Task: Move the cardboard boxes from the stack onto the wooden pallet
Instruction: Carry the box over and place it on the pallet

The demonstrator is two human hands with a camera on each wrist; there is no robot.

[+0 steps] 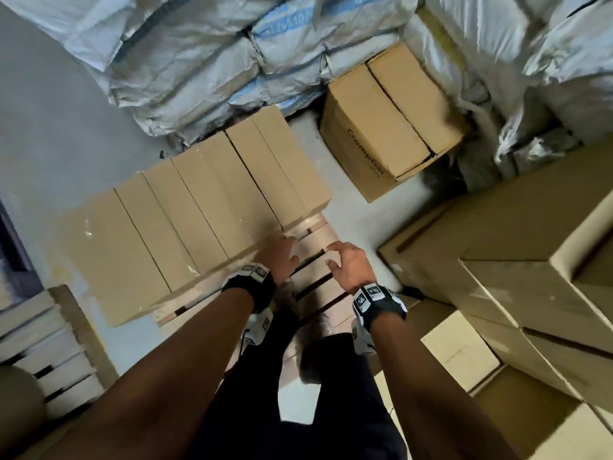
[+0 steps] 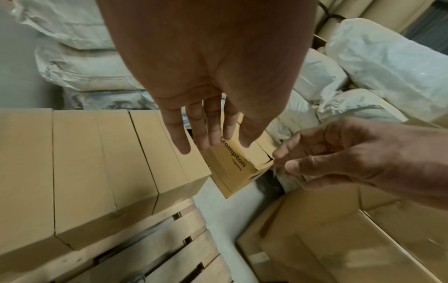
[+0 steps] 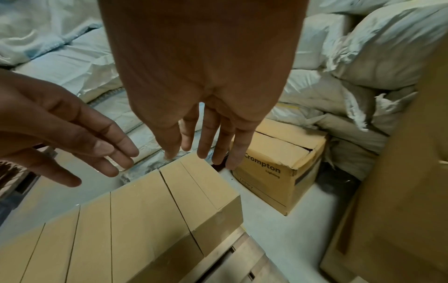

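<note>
Wooden pallet [image 1: 311, 277] bears boxes [image 1: 199, 207] — left hand [image 1: 282, 257], right hand [image 1: 348, 267] hover beside, released.

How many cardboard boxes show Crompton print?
1: the brown cardboard box printed Crompton stands on the floor against the white woven sacks, beyond the wooden pallet. Print elsewhere may be hidden.

The boxes on the pallet [image 1: 199, 207] are plain tan, as is the stack [image 1: 530, 260] at three o'clock. The box [image 1: 384, 127] at one o'clock is tan with black lettering. Pale wooden slats [image 1: 315, 280] show dark gaps; the sacks [image 1: 199, 61] at twelve o'clock are white with blue print.
</note>
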